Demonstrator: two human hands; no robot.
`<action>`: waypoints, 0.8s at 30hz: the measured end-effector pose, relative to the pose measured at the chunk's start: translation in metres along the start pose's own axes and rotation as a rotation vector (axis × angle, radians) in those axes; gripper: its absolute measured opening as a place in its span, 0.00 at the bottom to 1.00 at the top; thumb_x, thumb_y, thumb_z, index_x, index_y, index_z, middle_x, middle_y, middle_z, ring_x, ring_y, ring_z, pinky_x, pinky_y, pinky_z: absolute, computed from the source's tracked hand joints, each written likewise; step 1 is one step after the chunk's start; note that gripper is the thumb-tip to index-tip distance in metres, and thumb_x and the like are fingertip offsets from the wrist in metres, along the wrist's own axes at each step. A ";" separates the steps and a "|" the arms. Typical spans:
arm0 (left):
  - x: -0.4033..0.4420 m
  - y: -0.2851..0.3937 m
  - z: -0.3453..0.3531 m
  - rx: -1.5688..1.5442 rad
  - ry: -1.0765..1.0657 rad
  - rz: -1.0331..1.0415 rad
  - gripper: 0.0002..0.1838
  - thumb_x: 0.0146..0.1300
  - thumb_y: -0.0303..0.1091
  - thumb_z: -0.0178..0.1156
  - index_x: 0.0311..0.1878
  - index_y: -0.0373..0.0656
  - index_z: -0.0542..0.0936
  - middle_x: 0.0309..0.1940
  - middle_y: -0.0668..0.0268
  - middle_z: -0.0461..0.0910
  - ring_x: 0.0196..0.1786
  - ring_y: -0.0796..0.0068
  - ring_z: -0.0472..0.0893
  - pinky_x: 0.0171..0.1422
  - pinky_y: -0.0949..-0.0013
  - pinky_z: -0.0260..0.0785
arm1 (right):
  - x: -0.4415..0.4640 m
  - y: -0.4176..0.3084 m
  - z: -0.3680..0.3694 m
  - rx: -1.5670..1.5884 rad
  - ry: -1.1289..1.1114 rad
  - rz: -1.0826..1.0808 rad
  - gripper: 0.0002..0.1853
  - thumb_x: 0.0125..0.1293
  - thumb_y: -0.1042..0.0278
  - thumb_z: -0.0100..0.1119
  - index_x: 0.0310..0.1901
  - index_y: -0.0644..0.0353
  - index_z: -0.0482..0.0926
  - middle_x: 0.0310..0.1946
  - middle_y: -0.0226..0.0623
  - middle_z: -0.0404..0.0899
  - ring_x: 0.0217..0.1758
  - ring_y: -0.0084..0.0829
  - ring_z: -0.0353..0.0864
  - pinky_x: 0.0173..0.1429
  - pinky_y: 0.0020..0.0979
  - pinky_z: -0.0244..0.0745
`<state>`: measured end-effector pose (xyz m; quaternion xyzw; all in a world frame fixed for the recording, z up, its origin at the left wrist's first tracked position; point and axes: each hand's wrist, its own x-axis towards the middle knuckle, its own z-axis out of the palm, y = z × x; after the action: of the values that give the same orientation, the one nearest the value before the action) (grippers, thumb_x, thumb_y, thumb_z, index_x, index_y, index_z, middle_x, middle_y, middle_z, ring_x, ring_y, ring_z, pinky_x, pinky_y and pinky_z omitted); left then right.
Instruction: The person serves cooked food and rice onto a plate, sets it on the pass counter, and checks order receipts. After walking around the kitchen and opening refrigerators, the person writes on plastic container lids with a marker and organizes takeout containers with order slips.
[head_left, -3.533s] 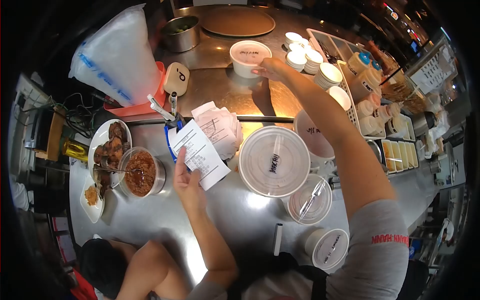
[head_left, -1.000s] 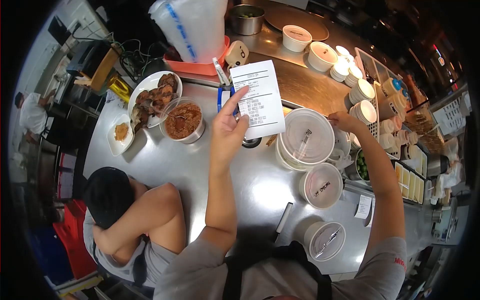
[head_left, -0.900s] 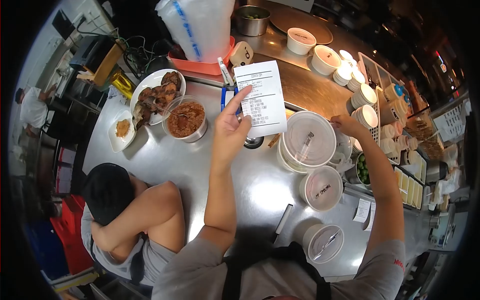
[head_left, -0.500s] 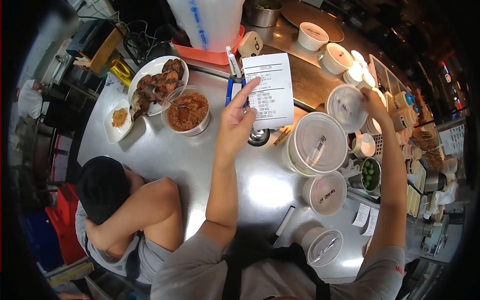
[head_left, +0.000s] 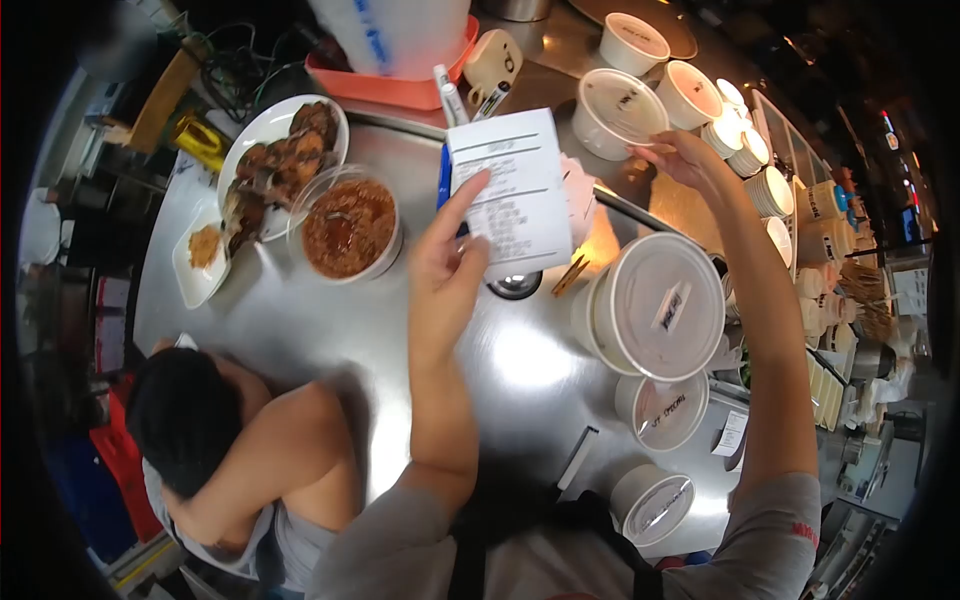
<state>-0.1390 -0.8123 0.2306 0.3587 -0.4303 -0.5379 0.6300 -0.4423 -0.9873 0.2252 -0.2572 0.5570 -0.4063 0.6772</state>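
Observation:
My left hand [head_left: 447, 275] pinches a printed receipt [head_left: 512, 205], with its forefinger stretched along the paper. At the upper right, my right hand [head_left: 690, 165] grips the lower right rim of a round lidded tub [head_left: 618, 105] with writing on its lid. That tub is over the raised metal ledge. Nearer me, a large lidded tub [head_left: 665, 320] overlaps a smaller lidded tub [head_left: 662, 405] in view. A third lidded tub [head_left: 655, 500] stands closest to my body. Behind the receipt are a marker [head_left: 490, 100] and a pink paper [head_left: 577, 200].
On the left are a plate of browned meat [head_left: 290, 150], a small dish [head_left: 200, 265] and a tub of reddish-brown food [head_left: 348, 228]. A person in a black cap [head_left: 185, 420] is bent low at the left edge. Stacked white lids [head_left: 768, 190] line the right.
My right hand has carried the lidded tub away from me and leftward, onto or over the back ledge. My left hand still holds the receipt. The view has shifted slightly.

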 end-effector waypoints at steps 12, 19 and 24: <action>-0.007 0.005 -0.002 0.041 0.003 0.046 0.27 0.54 0.11 0.43 0.60 0.32 0.64 0.57 0.56 0.67 0.57 0.74 0.68 0.59 0.77 0.58 | 0.070 -0.038 0.025 -0.272 -0.145 -0.233 0.20 0.62 0.77 0.41 0.57 0.69 0.57 0.50 0.47 0.65 0.55 0.40 0.67 0.56 0.36 0.68; -0.013 0.021 0.000 0.066 0.082 0.108 0.28 0.53 0.11 0.42 0.60 0.34 0.64 0.55 0.58 0.69 0.55 0.76 0.69 0.57 0.77 0.60 | -0.214 -0.022 -0.028 -1.252 -0.003 -0.287 0.11 0.59 0.70 0.45 0.28 0.66 0.76 0.21 0.30 0.75 0.22 0.21 0.71 0.29 0.23 0.67; -0.036 0.046 0.009 -0.071 -0.022 0.108 0.28 0.51 0.13 0.45 0.60 0.30 0.63 0.57 0.57 0.67 0.57 0.75 0.69 0.60 0.75 0.59 | -0.412 0.101 -0.064 -1.050 0.099 0.537 0.21 0.59 0.53 0.57 0.28 0.68 0.80 0.22 0.40 0.80 0.23 0.26 0.79 0.31 0.26 0.75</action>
<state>-0.1322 -0.7689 0.2708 0.3064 -0.4367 -0.5217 0.6657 -0.4972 -0.5814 0.3534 -0.3888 0.7600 0.0977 0.5116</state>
